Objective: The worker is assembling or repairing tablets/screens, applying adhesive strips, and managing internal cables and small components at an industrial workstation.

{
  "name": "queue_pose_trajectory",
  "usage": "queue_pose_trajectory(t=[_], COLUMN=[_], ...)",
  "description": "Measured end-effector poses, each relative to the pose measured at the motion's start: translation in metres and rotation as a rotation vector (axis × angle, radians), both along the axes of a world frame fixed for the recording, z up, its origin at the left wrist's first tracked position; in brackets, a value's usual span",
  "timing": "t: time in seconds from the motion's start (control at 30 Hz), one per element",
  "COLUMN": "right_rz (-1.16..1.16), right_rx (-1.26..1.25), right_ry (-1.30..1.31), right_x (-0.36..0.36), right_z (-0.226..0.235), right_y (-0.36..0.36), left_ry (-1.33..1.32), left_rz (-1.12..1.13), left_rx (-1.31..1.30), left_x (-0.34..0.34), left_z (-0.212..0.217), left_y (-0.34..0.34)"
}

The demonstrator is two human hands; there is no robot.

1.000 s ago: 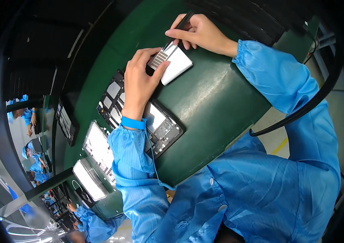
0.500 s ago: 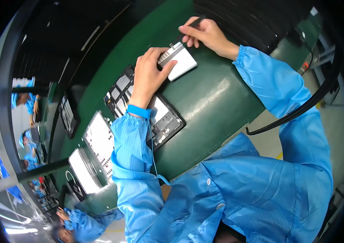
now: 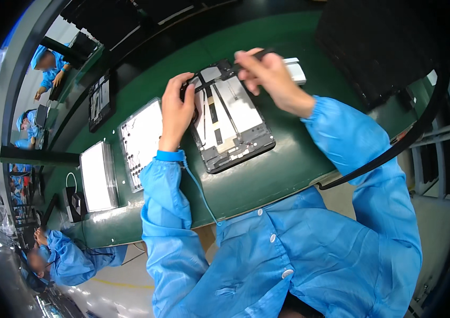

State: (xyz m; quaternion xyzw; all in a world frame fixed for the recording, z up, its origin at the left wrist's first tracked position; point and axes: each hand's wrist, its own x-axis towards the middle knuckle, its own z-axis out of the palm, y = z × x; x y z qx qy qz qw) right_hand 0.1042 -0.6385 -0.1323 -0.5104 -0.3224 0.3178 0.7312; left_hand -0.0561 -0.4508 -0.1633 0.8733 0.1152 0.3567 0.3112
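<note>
An opened tablet [image 3: 230,119], its inner parts and pale battery panels bare, lies on the green table in front of me. My left hand [image 3: 176,106] is at its upper left edge, fingers bent and thumb against the rim. Over the tablet's upper right corner, my right hand [image 3: 268,74] is slightly blurred, closed around a dark pen-like tool [image 3: 262,53]. The tool's tip cannot be made out. Just beyond the right hand, a white box-like piece [image 3: 295,71] rests on the table, partly hidden by the fingers. A blue band with a cord circles my left wrist.
Left of the tablet lie a clear-edged tray [image 3: 141,135] with small dark parts and a stack of white trays [image 3: 98,177]. Another dark opened tablet [image 3: 100,100] is farther left. A black cable [image 3: 389,153] crosses near my right arm. Co-workers in blue are at the left.
My left hand has let go of the white piece, which now lies at the far right, and moved to the tablet's edge. My right hand has come over the tablet with the tool.
</note>
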Motion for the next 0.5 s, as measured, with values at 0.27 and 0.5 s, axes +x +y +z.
queue_pose_trajectory(t=[0.27,0.5], right_rz=[-0.153,-0.137], right_rx=[-0.093,-0.184], right_ry=[-0.207,-0.254], right_x=[0.053,0.067], right_z=[-0.052,-0.068], right_y=[0.073,0.078], left_ry=[0.082,0.172], left_rz=[0.013,0.014], left_rx=[0.190,0.357], left_x=[0.009,0.011], left_z=[-0.010,-0.003], left_y=[-0.014,-0.017])
